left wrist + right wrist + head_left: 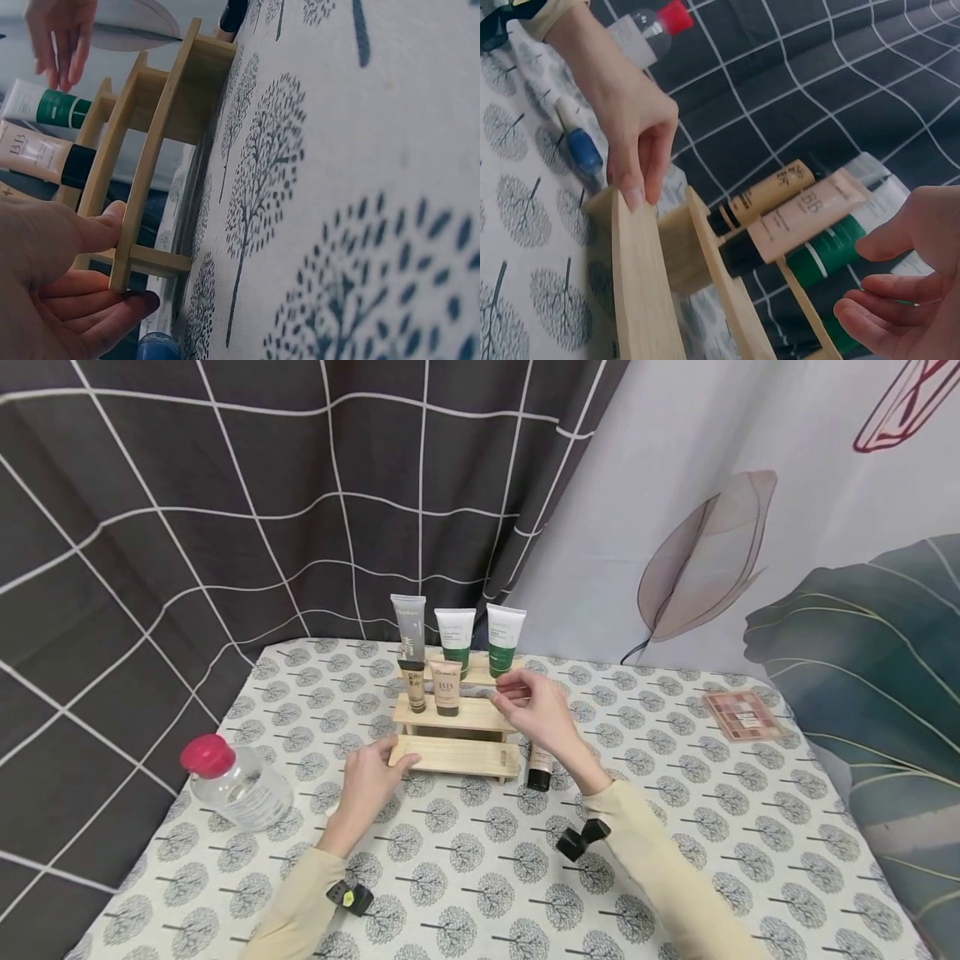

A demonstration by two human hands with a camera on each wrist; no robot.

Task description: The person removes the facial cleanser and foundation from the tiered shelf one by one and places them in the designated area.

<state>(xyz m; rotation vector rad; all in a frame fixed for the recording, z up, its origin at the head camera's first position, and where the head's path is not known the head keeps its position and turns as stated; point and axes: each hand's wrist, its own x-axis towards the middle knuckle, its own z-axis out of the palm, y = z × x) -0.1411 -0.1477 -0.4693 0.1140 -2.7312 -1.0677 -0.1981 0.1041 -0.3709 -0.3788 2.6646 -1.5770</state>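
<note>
A three-tier wooden stand [453, 756] is on the table. My left hand [369, 782] pinches the left end of its lowest step between thumb and fingers. My right hand [542, 710] hovers by the stand's right side, thumb and fingers apart, holding nothing in the right wrist view. On the top step are a grey tube [410, 628] and two white-and-green tubes, one on the left [454, 633] and one on the right [506, 633], closest to my right hand. The middle step carries a small gold tube [414, 687] and a beige BB cream tube [447, 685].
Right of the stand, partly behind my right forearm, is a black-capped tube [538, 770]. A clear bottle with a red cap [243, 787] stands at left. An eyeshadow palette [744, 716] lies far right. A small blue item [583, 151] lies near my left hand.
</note>
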